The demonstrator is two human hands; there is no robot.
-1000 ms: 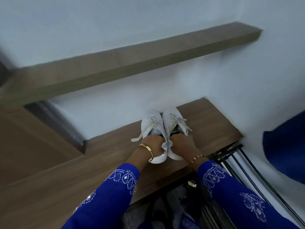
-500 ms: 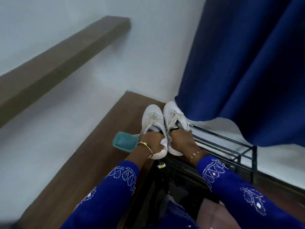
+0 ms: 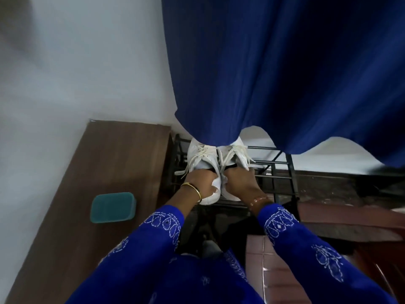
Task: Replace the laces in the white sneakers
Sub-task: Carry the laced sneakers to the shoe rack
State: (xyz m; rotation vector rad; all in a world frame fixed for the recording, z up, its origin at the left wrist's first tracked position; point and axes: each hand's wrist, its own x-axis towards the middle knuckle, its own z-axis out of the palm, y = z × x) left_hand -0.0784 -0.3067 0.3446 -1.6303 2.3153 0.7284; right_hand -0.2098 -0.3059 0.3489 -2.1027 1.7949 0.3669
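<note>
The person holds a pair of white lace-up sneakers side by side above a black metal wire rack (image 3: 282, 170). The left hand (image 3: 200, 183) grips the heel opening of the left white sneaker (image 3: 202, 156), fingers curled inside. The right hand (image 3: 240, 183) grips the right white sneaker (image 3: 235, 154) in the same way. Both shoes have their cream laces (image 3: 197, 157) in, and their toes touch a dark blue curtain (image 3: 274, 73). No brand or writing can be read. A teal plastic box (image 3: 112, 207) lies on the brown wooden shelf (image 3: 109, 154) to the left.
</note>
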